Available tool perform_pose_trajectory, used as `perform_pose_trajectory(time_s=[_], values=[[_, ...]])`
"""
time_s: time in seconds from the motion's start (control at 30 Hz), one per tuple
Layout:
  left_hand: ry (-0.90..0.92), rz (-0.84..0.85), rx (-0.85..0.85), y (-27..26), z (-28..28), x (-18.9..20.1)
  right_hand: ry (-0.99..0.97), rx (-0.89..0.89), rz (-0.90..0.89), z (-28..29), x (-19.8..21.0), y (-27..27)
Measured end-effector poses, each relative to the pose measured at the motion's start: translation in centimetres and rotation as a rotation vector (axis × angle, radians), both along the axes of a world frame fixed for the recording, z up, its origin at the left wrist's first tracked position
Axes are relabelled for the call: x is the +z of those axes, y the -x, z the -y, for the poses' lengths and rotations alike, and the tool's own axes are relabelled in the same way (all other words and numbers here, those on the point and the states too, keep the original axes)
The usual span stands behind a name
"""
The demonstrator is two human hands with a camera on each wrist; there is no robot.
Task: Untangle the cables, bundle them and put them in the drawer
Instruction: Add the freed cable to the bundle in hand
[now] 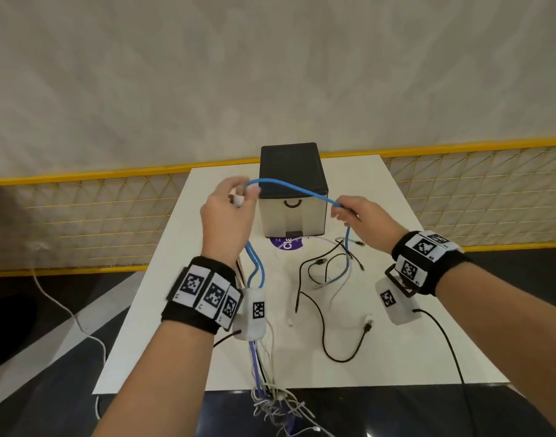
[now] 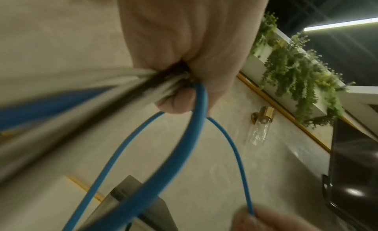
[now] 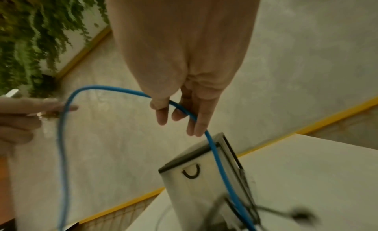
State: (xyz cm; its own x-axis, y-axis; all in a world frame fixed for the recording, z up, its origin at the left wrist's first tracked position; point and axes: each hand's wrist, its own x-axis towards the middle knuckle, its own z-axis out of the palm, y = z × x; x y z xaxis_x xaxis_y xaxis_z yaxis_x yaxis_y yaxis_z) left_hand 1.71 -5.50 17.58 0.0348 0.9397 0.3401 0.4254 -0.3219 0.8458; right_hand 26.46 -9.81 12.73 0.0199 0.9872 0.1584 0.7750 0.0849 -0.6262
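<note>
A blue cable [image 1: 297, 188] arcs in the air between my two hands, in front of a small drawer unit [image 1: 294, 217] with a black top and a shut pale drawer. My left hand [image 1: 239, 195] grips a bundle of white, black and blue cables [image 2: 143, 84] that hangs down past the table's front edge [image 1: 264, 373]. My right hand [image 1: 344, 212] pinches the blue cable [image 3: 182, 109] between thumb and fingers. From there the blue cable drops to a tangle of black and white cables [image 1: 330, 266] on the table.
The white table [image 1: 412, 326] carries a loose black cable [image 1: 325, 335] and a white plug end [image 1: 368, 320]. A purple round label [image 1: 286, 245] lies under the drawer unit. A yellow mesh fence [image 1: 112, 216] stands behind. A white cord [image 1: 65, 305] trails on the floor at left.
</note>
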Motion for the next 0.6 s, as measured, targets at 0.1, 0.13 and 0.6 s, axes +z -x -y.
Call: perform_pose_trajectory(time_s=[0.1,0.13,0.6], values=[[0.006,-0.037,-0.219,-1.8,1.6,0.3,-0.144,0.082,0.111,-0.9,2.0,1.8],[0.032,-0.093,-0.267,-2.6,1.9,0.2,-0.192,0.109,0.15,-1.2,2.8,2.6],[-0.003,0.138,-0.046,0.2,1.3,-0.5,-0.204,-0.038,0.114,0.5,4.0,2.2]])
